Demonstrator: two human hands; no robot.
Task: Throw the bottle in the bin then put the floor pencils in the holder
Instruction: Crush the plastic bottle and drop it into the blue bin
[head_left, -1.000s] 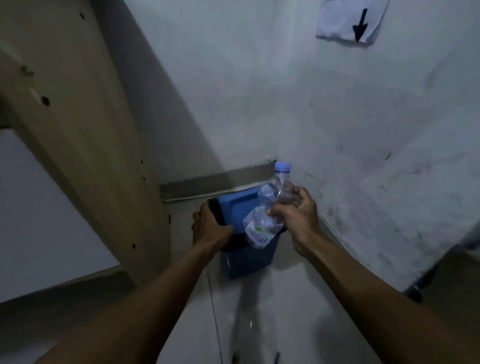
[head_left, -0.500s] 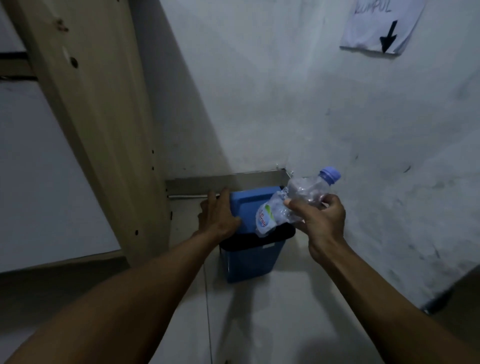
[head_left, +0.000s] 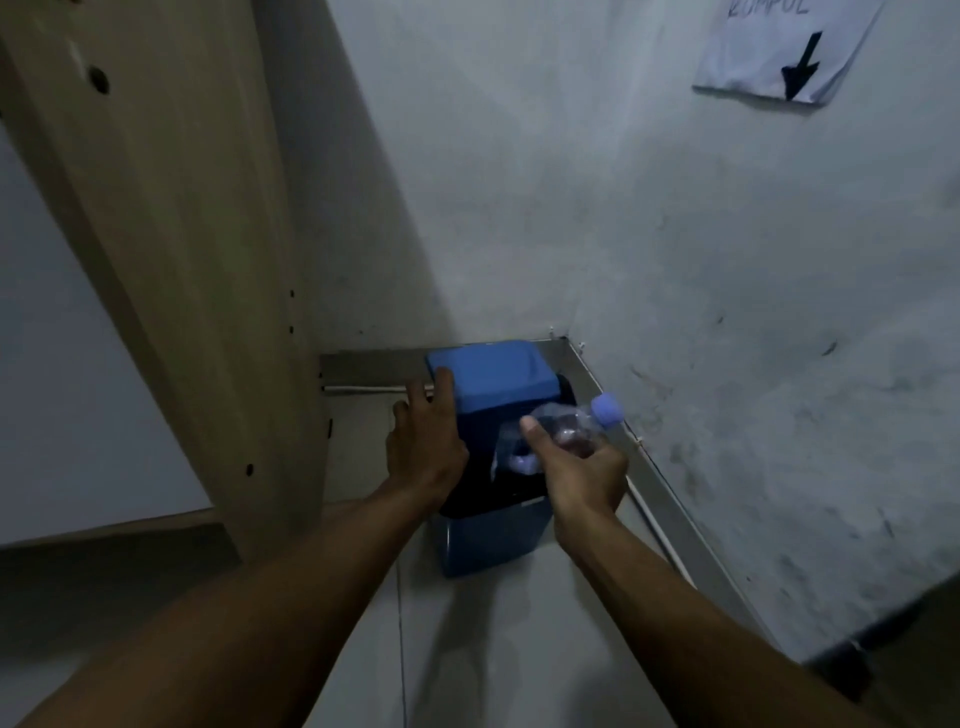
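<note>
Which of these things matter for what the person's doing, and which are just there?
In use: bottle, bin, its lid, left hand, right hand.
Just there: wooden panel, paper sign, wall cable.

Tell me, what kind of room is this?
Probably a plain indoor corner of a room, maybe a work or study room. A small blue bin sits on a tiled floor where two scuffed white walls meet, beside a wooden furniture panel, under a paper sign with an arrow.
</note>
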